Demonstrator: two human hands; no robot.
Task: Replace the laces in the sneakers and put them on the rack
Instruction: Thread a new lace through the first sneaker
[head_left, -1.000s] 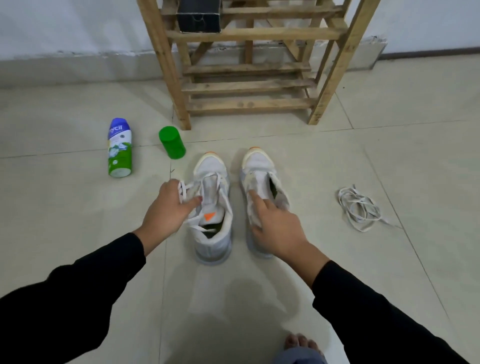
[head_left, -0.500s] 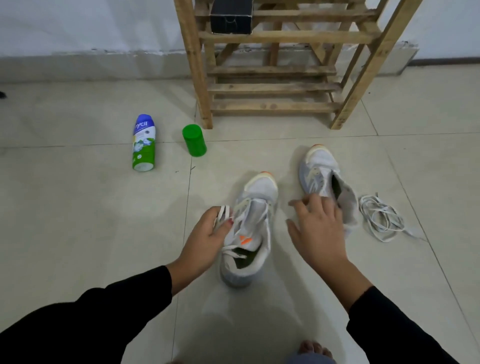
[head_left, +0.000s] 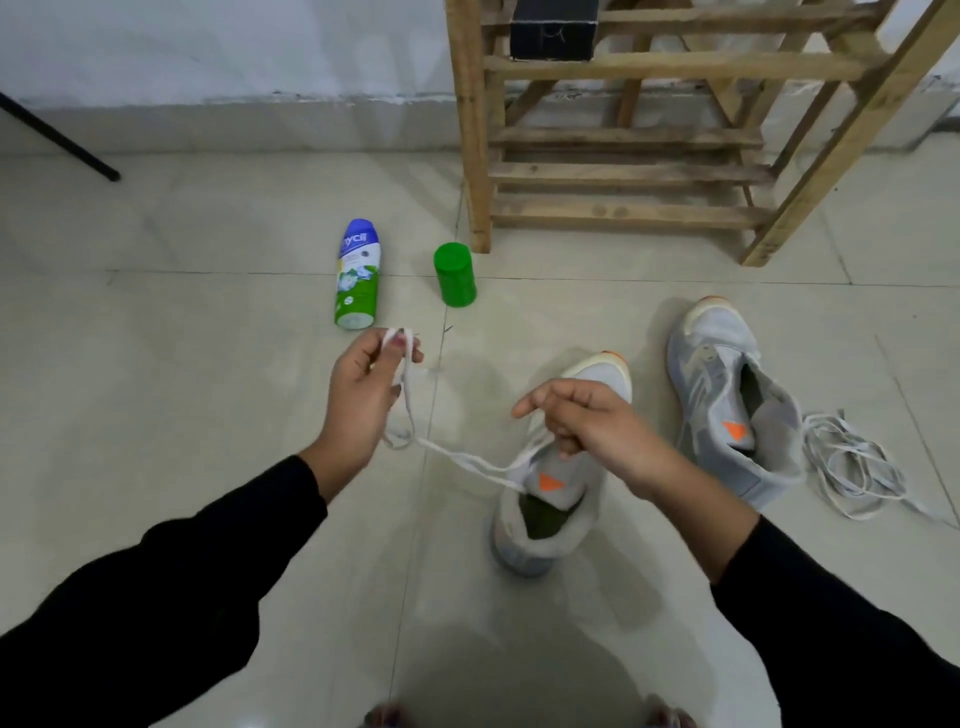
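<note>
On the pale tiled floor (head_left: 156, 415) before a slatted wooden shoe rack (head_left: 623, 174), two arms in black sleeves reach forward over a grey-white sneaker with an orange tongue mark (head_left: 550, 514). It stands toe towards the rack, and its unlaced twin sneaker (head_left: 727, 395) stands just to the right of it.

The right hand (head_left: 597, 426) is palm-down over the nearer sneaker. Its forefinger juts leftward and the other fingers curl down into the throat of the shoe, gripping it there; whether they catch the lace too cannot be told. The left hand (head_left: 358, 400) is raised to the left, wrist bent up, with thumb and fingertips pinched on the flat white lace (head_left: 457, 457). The lace droops in a loop below that hand and runs across to the sneaker's eyelets.

A tangled loose white lace (head_left: 852, 467) lies beside the twin sneaker. A blue-and-green spray can (head_left: 357, 275) lies on its side near the rack's leg, and a green plastic cap (head_left: 455, 274) is between the two.
</note>
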